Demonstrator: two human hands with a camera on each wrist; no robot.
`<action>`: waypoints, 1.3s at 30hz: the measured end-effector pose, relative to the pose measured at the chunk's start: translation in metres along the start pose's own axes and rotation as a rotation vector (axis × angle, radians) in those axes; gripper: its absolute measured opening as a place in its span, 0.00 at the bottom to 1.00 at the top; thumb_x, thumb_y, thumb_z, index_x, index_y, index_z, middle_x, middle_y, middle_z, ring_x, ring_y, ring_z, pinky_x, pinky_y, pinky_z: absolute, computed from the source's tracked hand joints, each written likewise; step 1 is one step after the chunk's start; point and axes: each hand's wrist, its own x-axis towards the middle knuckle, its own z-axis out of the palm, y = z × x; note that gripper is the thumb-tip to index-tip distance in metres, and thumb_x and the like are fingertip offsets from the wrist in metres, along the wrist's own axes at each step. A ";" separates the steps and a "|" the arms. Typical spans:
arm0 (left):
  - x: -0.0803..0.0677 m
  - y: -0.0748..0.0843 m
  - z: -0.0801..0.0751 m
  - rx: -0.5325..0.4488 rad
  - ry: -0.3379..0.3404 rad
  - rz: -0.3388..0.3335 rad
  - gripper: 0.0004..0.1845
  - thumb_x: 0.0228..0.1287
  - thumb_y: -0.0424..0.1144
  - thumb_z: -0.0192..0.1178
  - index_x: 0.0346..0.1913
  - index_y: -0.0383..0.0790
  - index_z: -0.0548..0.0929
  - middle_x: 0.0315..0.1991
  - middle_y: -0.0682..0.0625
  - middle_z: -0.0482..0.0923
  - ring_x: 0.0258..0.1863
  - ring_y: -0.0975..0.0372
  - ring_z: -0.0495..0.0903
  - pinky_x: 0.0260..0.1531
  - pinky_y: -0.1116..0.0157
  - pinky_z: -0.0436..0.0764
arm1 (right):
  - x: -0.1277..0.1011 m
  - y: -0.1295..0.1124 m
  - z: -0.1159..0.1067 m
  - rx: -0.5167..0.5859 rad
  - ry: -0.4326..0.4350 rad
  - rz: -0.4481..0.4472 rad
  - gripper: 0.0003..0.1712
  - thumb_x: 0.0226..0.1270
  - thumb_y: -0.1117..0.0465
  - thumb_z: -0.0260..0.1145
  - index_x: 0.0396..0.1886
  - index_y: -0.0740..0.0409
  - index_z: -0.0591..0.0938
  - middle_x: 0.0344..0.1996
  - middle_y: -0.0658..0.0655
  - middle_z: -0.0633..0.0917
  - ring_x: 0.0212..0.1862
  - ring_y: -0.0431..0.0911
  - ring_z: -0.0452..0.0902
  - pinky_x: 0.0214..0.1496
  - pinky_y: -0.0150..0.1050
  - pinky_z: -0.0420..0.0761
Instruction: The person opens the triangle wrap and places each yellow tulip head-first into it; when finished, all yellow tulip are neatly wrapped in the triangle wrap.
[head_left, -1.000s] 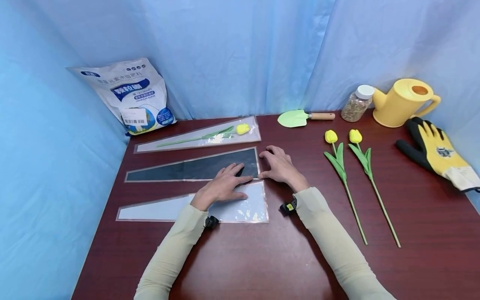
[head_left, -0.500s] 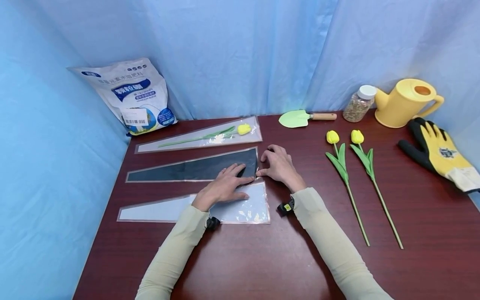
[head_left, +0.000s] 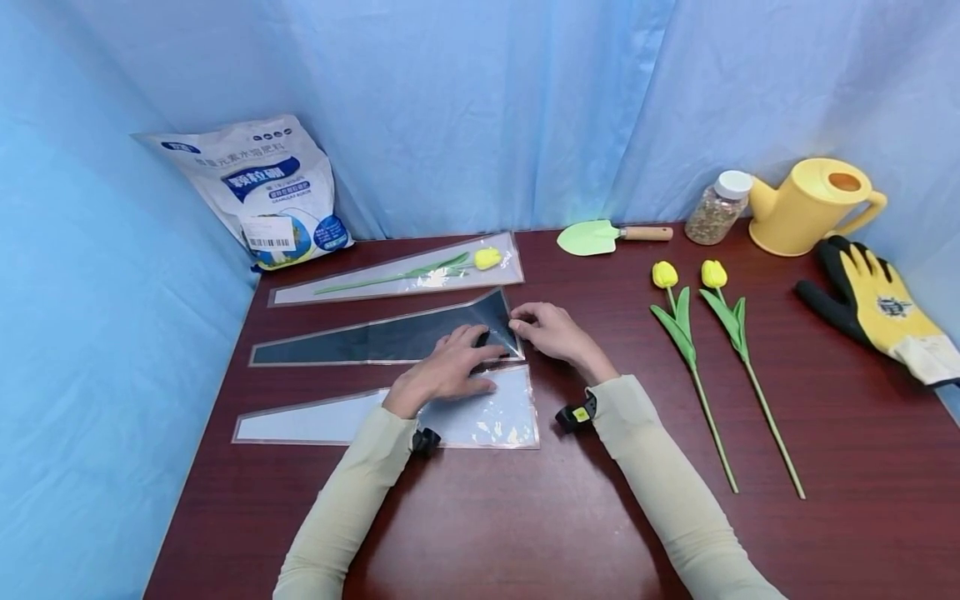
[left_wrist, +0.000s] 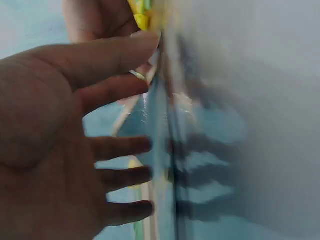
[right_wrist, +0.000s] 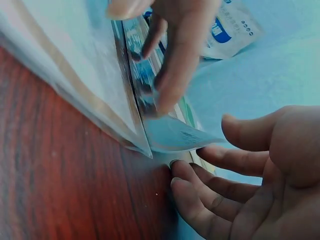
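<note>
A dark tapered flower sleeve lies between two white ones in the head view. My left hand rests on its wide right end with fingers spread. At that end the right edge bends up, held between the thumb and fingers of my right hand. In the right wrist view the raised plastic corner lies between that thumb and forefinger. Below my left hand is the nearer white flower sleeve. The farther white sleeve has a yellow tulip in it.
Two yellow tulips lie to the right. Along the back stand a fertilizer bag, a green trowel, a jar and a yellow watering can. A work glove lies at the far right.
The right hand has moved slightly along the dark sleeve's right edge, away from its near corner. That edge has bent upward and its far corner has shifted left. The left hand stays put.
</note>
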 end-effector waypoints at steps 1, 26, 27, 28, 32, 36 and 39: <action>0.001 0.001 -0.001 -0.030 0.044 -0.008 0.29 0.69 0.46 0.63 0.71 0.47 0.72 0.75 0.35 0.60 0.76 0.41 0.59 0.70 0.36 0.64 | 0.000 0.000 0.000 0.020 0.001 0.011 0.22 0.78 0.55 0.55 0.64 0.61 0.77 0.50 0.64 0.85 0.41 0.50 0.83 0.41 0.40 0.84; 0.048 0.013 0.019 -1.034 0.457 -0.472 0.28 0.67 0.26 0.47 0.70 0.37 0.65 0.51 0.37 0.76 0.41 0.54 0.83 0.40 0.63 0.87 | 0.007 -0.001 0.003 0.666 -0.071 0.121 0.34 0.82 0.45 0.41 0.73 0.64 0.65 0.70 0.69 0.71 0.70 0.61 0.72 0.56 0.50 0.85; 0.047 0.012 0.018 -1.038 0.457 -0.474 0.27 0.67 0.27 0.47 0.70 0.38 0.66 0.51 0.37 0.76 0.41 0.55 0.83 0.40 0.63 0.87 | 0.007 -0.002 0.003 0.698 -0.075 0.123 0.35 0.82 0.44 0.40 0.74 0.64 0.64 0.71 0.68 0.70 0.71 0.61 0.70 0.58 0.51 0.85; 0.047 0.012 0.018 -1.042 0.459 -0.477 0.26 0.68 0.27 0.47 0.69 0.38 0.66 0.51 0.37 0.77 0.40 0.56 0.83 0.40 0.63 0.87 | 0.007 -0.002 0.003 0.727 -0.080 0.126 0.35 0.82 0.43 0.40 0.74 0.64 0.63 0.72 0.68 0.69 0.73 0.61 0.68 0.58 0.52 0.84; 0.047 0.011 0.019 -1.059 0.474 -0.483 0.23 0.69 0.30 0.52 0.66 0.36 0.69 0.47 0.39 0.78 0.37 0.59 0.83 0.38 0.65 0.87 | 0.006 -0.005 0.004 0.822 -0.081 0.125 0.37 0.82 0.42 0.38 0.75 0.64 0.60 0.73 0.69 0.67 0.74 0.62 0.66 0.58 0.52 0.84; 0.046 0.009 0.019 -1.057 0.498 -0.481 0.23 0.66 0.36 0.60 0.62 0.35 0.72 0.43 0.40 0.80 0.31 0.62 0.83 0.35 0.65 0.87 | 0.004 -0.007 0.006 0.888 -0.067 0.114 0.38 0.81 0.40 0.38 0.76 0.63 0.58 0.72 0.70 0.66 0.73 0.63 0.66 0.60 0.56 0.82; 0.046 0.008 0.020 -1.034 0.524 -0.484 0.22 0.63 0.37 0.65 0.57 0.33 0.75 0.42 0.40 0.81 0.28 0.63 0.81 0.32 0.67 0.86 | 0.004 -0.009 0.007 0.934 -0.062 0.107 0.39 0.80 0.40 0.38 0.77 0.63 0.56 0.73 0.71 0.65 0.73 0.64 0.65 0.63 0.59 0.79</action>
